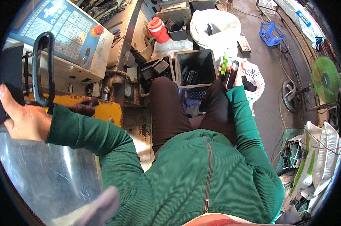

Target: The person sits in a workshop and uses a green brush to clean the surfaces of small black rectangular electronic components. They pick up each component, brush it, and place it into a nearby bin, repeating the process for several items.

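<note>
My left hand (27,122) is at the far left, its thumb over the edge of a flat black panel (8,86) on the machine and its other fingers mostly hidden. Just right of it stands a long black loop handle (38,71). By my right knee, my right hand (238,79) is closed around a glossy black oblong part (232,76). A slim bright green tool (224,64) is held in the same hand, beside the part; its tip is too small to make out. Below the hand, a black bin (196,58) holds several similar dark parts.
A control panel (61,32) with a red button (98,30) rises at upper left. Another bin (166,77) with black pieces, a red jug (158,30) and a white sack (215,28) stand ahead. At right are a blue crate (270,34) and a green fan (325,80).
</note>
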Motion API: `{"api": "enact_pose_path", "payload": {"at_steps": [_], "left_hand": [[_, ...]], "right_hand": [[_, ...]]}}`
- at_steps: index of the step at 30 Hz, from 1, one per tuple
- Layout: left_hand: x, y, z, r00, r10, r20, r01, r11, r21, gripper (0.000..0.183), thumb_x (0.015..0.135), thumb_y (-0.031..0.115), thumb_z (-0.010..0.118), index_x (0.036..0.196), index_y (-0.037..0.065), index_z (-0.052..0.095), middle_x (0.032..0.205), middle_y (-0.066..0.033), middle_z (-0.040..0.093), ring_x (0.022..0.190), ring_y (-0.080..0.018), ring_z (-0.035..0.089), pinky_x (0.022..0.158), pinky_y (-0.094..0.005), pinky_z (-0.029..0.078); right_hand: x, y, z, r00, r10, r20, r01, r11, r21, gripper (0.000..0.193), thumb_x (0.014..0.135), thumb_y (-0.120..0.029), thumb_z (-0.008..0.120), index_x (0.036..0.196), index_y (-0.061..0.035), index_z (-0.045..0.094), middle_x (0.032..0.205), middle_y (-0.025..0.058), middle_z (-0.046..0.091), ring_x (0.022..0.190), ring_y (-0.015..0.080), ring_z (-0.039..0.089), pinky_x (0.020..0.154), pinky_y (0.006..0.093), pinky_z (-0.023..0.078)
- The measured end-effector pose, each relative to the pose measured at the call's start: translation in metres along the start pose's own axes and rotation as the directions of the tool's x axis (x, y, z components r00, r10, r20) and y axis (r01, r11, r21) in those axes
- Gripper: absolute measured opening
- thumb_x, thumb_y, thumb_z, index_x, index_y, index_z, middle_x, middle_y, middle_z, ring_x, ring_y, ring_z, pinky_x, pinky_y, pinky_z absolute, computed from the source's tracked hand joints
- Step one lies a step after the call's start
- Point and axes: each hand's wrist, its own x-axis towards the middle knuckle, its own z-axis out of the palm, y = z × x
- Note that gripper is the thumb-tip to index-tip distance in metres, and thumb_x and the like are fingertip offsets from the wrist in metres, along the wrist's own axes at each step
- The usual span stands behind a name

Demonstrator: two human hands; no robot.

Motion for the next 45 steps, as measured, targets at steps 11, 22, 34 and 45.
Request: {"api": "enact_pose_path", "payload": {"at_steps": [11,22,34,45], "left_hand": [[-0.251,-0.044,0.063,0.348,-0.055,0.936,0.399,0.912,-0.095,0.038,0.076,0.022,0.077,0.102,-0.002,0.063,0.091,-0.0114,0.068,0.073,-0.0162,0.064,0.069,-0.0303,0.051],[-0.433,-0.017,0.039,-0.512,-0.002,0.859,0.824,0.282,0.492,0.024,0.093,0.016,0.055,0.114,0.005,0.062,0.092,-0.0099,0.066,0.075,-0.0129,0.062,0.065,-0.0265,0.049],[-0.389,-0.004,-0.019,-0.482,-0.147,0.864,0.835,0.221,0.504,0.039,0.077,0.022,0.077,0.107,0.005,0.058,0.075,0.0012,0.053,0.053,-0.0039,0.046,0.042,-0.0215,0.038],[-0.368,-0.037,0.019,-0.219,-0.062,0.974,0.717,0.667,0.204,0.043,0.087,0.022,0.065,0.124,0.003,0.053,0.103,-0.0139,0.063,0.092,-0.0215,0.061,0.079,-0.0313,0.048]], "right_hand": [[-0.017,-0.001,0.018,0.993,0.011,-0.116,-0.01,1.0,0.007,0.063,0.095,-0.054,0.036,0.128,-0.0011,0.048,0.11,0.0185,0.061,0.085,0.0262,0.064,0.065,0.0384,0.056],[-0.044,-0.002,0.074,0.98,0.164,-0.109,-0.187,0.95,-0.25,0.069,0.089,-0.064,0.044,0.125,-0.0049,0.05,0.108,0.0154,0.062,0.088,0.0254,0.064,0.072,0.0404,0.055],[-0.045,-0.001,0.135,0.794,-0.52,-0.313,0.455,0.852,-0.26,0.034,0.095,-0.033,0.052,0.115,-0.0072,0.057,0.109,0.0056,0.062,0.099,0.0189,0.061,0.088,0.0357,0.051],[-0.079,-0.024,0.111,0.997,-0.026,-0.071,-0.013,0.871,-0.491,0.039,0.086,-0.008,0.065,0.123,-0.001,0.054,0.113,0.0092,0.062,0.102,0.0182,0.06,0.092,0.0341,0.048]]}}
